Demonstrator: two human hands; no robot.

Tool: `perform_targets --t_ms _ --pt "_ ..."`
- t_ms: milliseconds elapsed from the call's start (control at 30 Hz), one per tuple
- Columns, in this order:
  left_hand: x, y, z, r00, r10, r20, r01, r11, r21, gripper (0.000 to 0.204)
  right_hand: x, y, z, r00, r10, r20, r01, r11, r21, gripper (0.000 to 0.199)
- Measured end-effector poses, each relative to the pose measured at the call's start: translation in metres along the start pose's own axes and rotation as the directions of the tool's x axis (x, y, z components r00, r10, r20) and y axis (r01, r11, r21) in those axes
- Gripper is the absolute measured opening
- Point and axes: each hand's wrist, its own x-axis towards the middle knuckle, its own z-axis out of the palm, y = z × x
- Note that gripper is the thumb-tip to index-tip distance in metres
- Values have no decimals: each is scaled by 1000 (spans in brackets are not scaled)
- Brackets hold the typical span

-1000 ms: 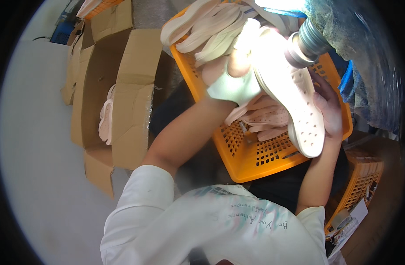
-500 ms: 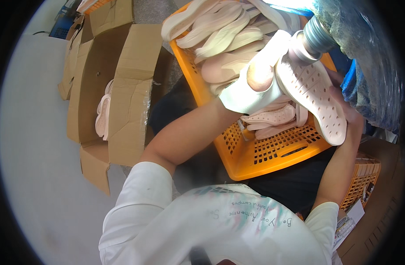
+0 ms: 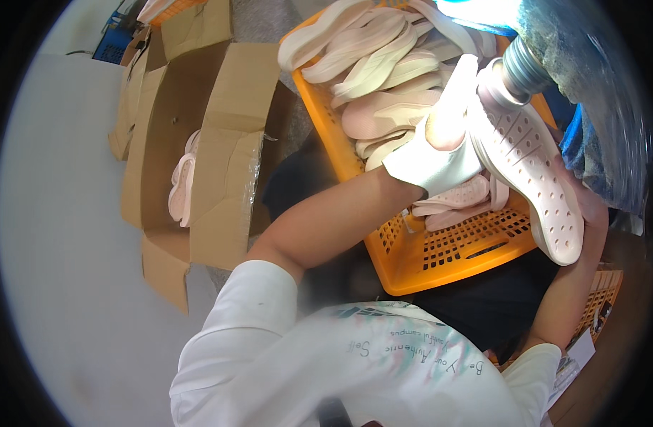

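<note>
A pale pink shoe sole (image 3: pixel 531 174) with rows of small holes is tilted up over the basket, its upper end against a round metal fitting (image 3: pixel 515 75) under a bright lamp. My left hand (image 3: pixel 440 142), in a white glove, grips the sole's upper left edge; glare washes out its fingers. Behind the sole's right side, my right hand (image 3: pixel 588 203) is closed on it, with the fingers mostly hidden. Below lies an orange basket (image 3: pixel 458 265) holding several stacked pale soles (image 3: pixel 383 114).
An open cardboard box (image 3: pixel 227 160) stands at the left, with a few pink soles (image 3: pixel 182 186) inside. Plastic wrap and blue cloth (image 3: pixel 574 139) hang by the fitting at the upper right. Another orange basket (image 3: pixel 602 299) and a white paper (image 3: pixel 580 353) sit at the lower right.
The whole view has shifted slightly, so everything sits farther right. The sole's lower end has swung a little downward; both hands keep hold of it by the fitting.
</note>
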Motion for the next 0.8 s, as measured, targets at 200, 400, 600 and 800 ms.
perform_targets --t_ms 200,400,600,800 --pt "9 1 -2 999 29 41 -31 998 48 56 -13 2 11 996 26 -81 -37 990 -134 48" --pt "21 0 -1 993 97 72 -104 989 104 57 -29 -11 51 995 -98 -24 100 924 369 39" --pt "5 -9 -5 981 170 90 -187 952 242 58 -33 -21 93 988 -156 13 122 816 565 46" --pt "-12 -15 -5 974 212 76 -225 920 320 60 -20 -19 119 990 -142 -3 89 603 793 48"
